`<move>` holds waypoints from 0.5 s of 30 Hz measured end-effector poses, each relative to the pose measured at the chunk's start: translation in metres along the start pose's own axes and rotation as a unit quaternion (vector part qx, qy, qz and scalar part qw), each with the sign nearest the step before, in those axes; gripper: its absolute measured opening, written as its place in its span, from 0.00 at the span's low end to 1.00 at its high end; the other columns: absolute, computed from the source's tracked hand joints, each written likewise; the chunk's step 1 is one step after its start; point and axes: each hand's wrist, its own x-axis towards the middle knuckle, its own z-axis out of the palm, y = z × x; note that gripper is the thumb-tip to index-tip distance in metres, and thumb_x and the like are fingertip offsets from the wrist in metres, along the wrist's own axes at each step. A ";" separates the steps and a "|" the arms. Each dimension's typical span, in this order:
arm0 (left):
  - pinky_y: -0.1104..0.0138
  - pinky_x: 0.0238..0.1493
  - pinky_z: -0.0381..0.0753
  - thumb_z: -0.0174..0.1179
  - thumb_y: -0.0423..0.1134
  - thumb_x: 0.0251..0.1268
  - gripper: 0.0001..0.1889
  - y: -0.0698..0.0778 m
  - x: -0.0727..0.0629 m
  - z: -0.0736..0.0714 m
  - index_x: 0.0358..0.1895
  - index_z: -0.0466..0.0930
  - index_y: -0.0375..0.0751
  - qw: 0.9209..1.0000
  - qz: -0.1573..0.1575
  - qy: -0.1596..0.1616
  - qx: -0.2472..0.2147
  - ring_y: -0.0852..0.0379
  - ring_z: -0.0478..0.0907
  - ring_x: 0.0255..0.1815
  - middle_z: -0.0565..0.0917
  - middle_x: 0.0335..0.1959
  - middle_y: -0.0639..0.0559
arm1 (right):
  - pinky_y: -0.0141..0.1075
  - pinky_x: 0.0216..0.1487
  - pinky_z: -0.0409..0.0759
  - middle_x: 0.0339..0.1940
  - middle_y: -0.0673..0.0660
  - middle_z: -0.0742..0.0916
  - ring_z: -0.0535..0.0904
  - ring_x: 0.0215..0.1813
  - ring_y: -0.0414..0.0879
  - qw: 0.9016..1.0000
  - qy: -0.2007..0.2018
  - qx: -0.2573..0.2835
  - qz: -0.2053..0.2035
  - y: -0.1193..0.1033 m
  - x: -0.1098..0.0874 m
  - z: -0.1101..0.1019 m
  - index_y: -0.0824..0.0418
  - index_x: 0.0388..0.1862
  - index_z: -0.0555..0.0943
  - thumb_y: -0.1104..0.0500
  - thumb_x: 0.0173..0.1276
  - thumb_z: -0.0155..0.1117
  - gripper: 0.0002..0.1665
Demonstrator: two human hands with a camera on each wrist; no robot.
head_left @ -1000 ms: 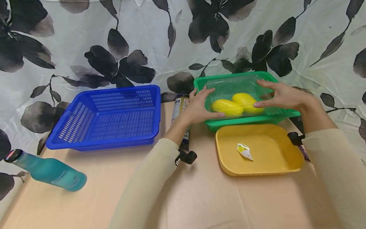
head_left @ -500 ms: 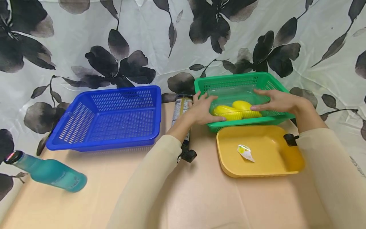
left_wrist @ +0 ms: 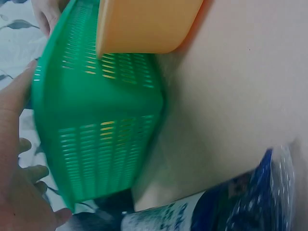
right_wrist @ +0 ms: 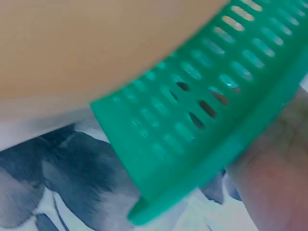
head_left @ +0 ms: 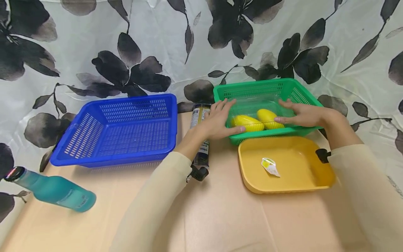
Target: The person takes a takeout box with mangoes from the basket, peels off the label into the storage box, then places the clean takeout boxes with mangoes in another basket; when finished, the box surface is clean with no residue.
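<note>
A clear plastic box sits low inside the green basket. It holds two smooth yellow mango-like fruits, lying a little apart. My left hand is at the box's left end, over the basket rim, with fingers spread and thumb out. On the opposite side, my right hand reaches over the basket with thumb and fingers apart near the box's right end. Whether either hand still touches the box is hard to tell. In the left wrist view the basket's slotted wall hides the box.
A yellow tray with a small wrapper lies in front of the green basket. A blue basket stands left. Between the baskets lies a dark-ended tubular package, partly under my left arm. A teal bottle lies at far left.
The clear box has gone down into the green basket with my hands around it. The two yellow fruits have shifted apart. My left hand has moved slightly left.
</note>
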 end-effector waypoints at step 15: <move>0.40 0.75 0.50 0.56 0.64 0.73 0.39 0.003 -0.058 -0.030 0.82 0.57 0.59 0.996 0.058 0.028 0.068 0.49 0.45 0.84 0.55 0.83 0.54 | 0.77 0.70 0.29 0.83 0.62 0.29 0.23 0.79 0.76 0.997 0.038 -0.054 -0.045 -0.042 -0.022 0.013 0.53 0.86 0.36 0.33 0.80 0.49 0.53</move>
